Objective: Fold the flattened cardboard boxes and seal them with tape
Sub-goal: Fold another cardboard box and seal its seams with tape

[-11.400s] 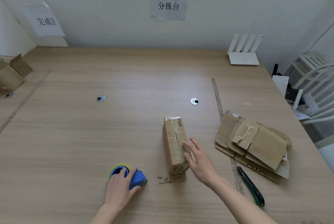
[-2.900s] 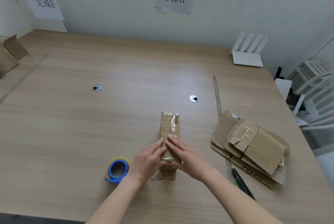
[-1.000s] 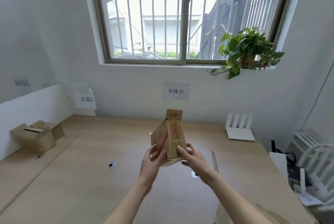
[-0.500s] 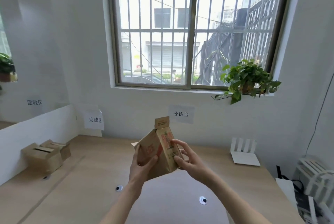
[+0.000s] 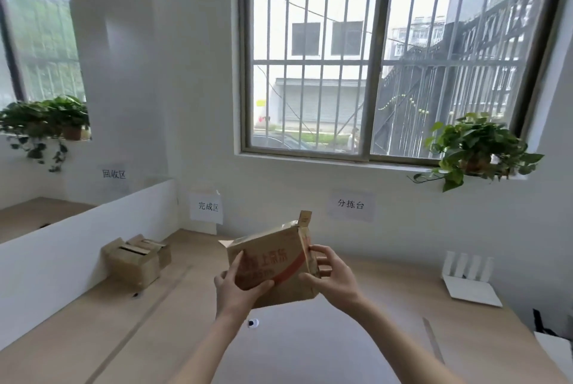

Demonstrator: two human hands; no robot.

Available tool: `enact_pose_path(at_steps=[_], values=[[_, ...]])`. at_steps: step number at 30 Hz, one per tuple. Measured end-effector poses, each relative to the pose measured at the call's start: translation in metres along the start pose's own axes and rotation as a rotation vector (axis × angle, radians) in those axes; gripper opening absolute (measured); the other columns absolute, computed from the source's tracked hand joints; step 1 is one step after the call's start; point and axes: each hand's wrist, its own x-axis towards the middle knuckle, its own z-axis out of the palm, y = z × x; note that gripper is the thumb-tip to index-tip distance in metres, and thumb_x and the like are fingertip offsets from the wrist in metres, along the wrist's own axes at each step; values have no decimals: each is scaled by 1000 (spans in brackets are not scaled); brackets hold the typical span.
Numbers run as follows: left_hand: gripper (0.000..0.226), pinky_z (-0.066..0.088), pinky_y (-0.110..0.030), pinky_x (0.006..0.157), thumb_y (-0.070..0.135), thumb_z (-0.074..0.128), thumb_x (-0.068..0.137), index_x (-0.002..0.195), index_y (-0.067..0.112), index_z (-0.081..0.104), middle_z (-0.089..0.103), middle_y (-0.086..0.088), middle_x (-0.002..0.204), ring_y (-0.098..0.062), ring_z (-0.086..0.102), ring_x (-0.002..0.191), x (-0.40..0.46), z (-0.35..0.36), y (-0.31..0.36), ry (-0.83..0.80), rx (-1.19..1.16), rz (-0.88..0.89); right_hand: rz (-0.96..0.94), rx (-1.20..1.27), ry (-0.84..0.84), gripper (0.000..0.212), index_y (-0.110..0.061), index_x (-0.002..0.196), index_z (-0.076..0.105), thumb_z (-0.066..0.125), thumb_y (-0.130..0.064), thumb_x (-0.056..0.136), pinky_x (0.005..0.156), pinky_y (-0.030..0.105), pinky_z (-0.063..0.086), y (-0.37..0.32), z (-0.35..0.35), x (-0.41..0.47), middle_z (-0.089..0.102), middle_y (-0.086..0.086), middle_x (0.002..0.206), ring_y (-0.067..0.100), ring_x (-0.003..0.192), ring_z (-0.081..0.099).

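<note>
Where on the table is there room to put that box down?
Bare table lies below the box, around the small round grommet. More bare wood sits before the white stand. The far left corner is crowded by finished boxes.

Both hands hold a cardboard box (image 5: 273, 262) up in the middle of the frame, above the wooden table (image 5: 93, 331). The left hand (image 5: 238, 289) grips its lower left corner, thumb across the printed red-lettered face. The right hand (image 5: 333, 278) pinches the right edge, fingers curled behind. A small flap (image 5: 304, 218) sticks up at the box's top right corner. At left centre, two folded boxes (image 5: 136, 259) sit by a white partition (image 5: 62, 247). A barred window (image 5: 387, 55) fills the upper right, a potted plant (image 5: 474, 151) on its sill. A white router (image 5: 468, 279) stands at the right edge.
</note>
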Motion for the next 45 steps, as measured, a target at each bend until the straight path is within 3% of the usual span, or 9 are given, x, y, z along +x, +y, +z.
enact_pose_path(at_steps=[3, 6, 11, 17, 25, 30, 37, 40, 45], values=[[96, 36, -28, 104, 41, 88, 70, 149, 40, 35, 39, -1, 130, -16, 45, 122, 7, -44, -13, -3, 125, 26, -5, 66, 7, 63, -41, 128, 58, 89, -27, 75, 74, 26, 59, -2, 44, 3, 71, -1, 107, 11, 90, 71], [92, 38, -35, 107, 53, 80, 75, 152, 36, 33, 42, 0, 143, -19, 40, 135, 18, -87, -34, 15, 324, 44, -16, 87, -11, 65, -38, 134, 54, 86, -19, 80, 73, 21, 56, -1, 93, 9, 70, -2, 108, 10, 90, 69], [84, 39, -38, 109, 57, 71, 80, 152, 39, 31, 37, 9, 154, -15, 35, 141, 42, -155, -76, 38, 536, 5, -19, 63, -45, 69, -50, 134, 50, 85, -34, 75, 75, 28, 60, 11, 175, 41, 70, -7, 113, 6, 90, 68], [73, 32, -35, 112, 54, 64, 87, 151, 38, 33, 33, 11, 157, -15, 28, 145, 81, -220, -133, 52, 641, -91, -27, 25, -119, 77, -56, 139, 44, 81, -51, 72, 88, 41, 59, 49, 274, 105, 63, -13, 127, 9, 110, 64], [78, 31, -35, 117, 63, 58, 83, 152, 38, 31, 28, 14, 160, -14, 29, 146, 194, -297, -220, 91, 735, -303, 18, 68, -165, 75, -57, 140, 41, 77, -52, 74, 85, 42, 60, 105, 420, 203, 63, -13, 126, 10, 109, 64], [74, 23, -39, 120, 49, 64, 91, 154, 34, 28, 22, 11, 162, -17, 21, 149, 264, -322, -264, 46, 714, -335, 60, 55, -207, 76, -51, 145, 39, 77, -47, 79, 95, 38, 55, 124, 489, 251, 55, -13, 130, 5, 117, 54], [86, 29, -44, 118, 69, 58, 77, 152, 43, 27, 23, 16, 161, -15, 25, 148, 337, -365, -353, -5, 677, -428, 97, -10, -263, 76, -49, 148, 36, 75, -46, 83, 96, 36, 54, 151, 576, 299, 49, -13, 137, 8, 121, 52], [81, 21, -46, 121, 60, 65, 80, 151, 41, 31, 24, 8, 162, -19, 19, 150, 363, -382, -392, -38, 605, -447, 117, -23, -295, 76, -51, 147, 34, 73, -48, 82, 95, 35, 54, 167, 617, 316, 47, -14, 138, 8, 122, 52], [74, 22, -45, 120, 53, 67, 87, 151, 39, 34, 25, 2, 162, -23, 19, 150, 403, -418, -460, -156, 588, -458, 175, -53, -358, 74, -42, 147, 39, 78, -28, 85, 91, 10, 46, 198, 691, 339, 44, -14, 137, 5, 121, 52]])
